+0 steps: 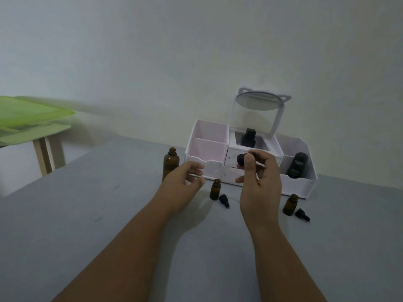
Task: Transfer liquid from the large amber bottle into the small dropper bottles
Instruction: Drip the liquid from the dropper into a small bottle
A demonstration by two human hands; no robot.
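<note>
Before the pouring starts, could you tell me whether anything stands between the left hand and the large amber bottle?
Nothing visible does. The left hand hovers open just right of the large amber bottle, which stands uncapped on the grey table. The right hand holds a black cap, clear of that path.

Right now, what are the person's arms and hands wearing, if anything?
Nothing visible. The left hand and right hand are bare: no gloves, rings or bracelets on the sides that show. Both forearms are uncovered down to the bottom edge of the frame, with no sleeve, watch or strap in sight.
</note>
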